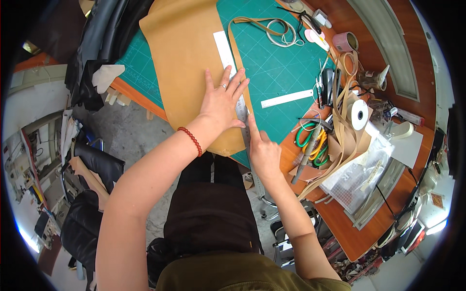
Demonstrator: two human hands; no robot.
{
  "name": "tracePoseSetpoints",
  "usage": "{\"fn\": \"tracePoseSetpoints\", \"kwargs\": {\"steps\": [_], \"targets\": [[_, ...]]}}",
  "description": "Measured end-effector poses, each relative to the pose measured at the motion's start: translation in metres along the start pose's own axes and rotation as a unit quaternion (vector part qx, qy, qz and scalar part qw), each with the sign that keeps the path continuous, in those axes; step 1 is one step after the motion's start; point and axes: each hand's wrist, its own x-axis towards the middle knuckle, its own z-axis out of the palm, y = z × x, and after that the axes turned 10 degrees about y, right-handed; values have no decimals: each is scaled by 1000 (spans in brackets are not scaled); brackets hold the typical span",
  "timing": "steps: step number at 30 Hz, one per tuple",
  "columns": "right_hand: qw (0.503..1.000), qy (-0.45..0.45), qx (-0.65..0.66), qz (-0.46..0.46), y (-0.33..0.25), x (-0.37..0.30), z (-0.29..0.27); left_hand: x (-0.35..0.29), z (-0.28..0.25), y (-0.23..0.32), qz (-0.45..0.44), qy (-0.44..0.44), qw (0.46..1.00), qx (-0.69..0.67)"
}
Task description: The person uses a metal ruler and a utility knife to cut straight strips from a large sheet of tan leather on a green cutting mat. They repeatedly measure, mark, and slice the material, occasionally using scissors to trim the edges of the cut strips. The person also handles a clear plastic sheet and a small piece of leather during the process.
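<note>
A tan leather sheet (pixel 182 53) lies over the green cutting mat (pixel 276 63), reaching past the table's near edge. Along its right side runs a long metal ruler (pixel 223 48). My left hand (pixel 221 99) is spread flat over the ruler and leather, fingers apart, pressing down. Just right of the ruler, my right hand (pixel 265 153) has its index finger stretched forward along the ruler's edge and the other fingers curled under. What it grips is hidden beneath the hand. A narrow leather strip (pixel 235 48) shows beyond the ruler's right edge.
A short white ruler (pixel 286 99) lies on the mat. Green-handled scissors (pixel 305 134), a white spool (pixel 359 114), leather strips (pixel 342 109) and a pink cup (pixel 345 42) crowd the right side. Dark rolls (pixel 104 34) stand at far left; a black chair (pixel 99 162) is below.
</note>
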Motion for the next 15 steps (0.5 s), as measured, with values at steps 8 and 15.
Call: {"fn": "tracePoseSetpoints", "kwargs": {"steps": [8, 15], "targets": [[999, -41, -13, 3, 7, -46, -15, 1, 1, 8, -2, 21, 1000, 19], [999, -35, -22, 1, 6, -45, -15, -34, 62, 21, 98, 230, 968, -31]]}}
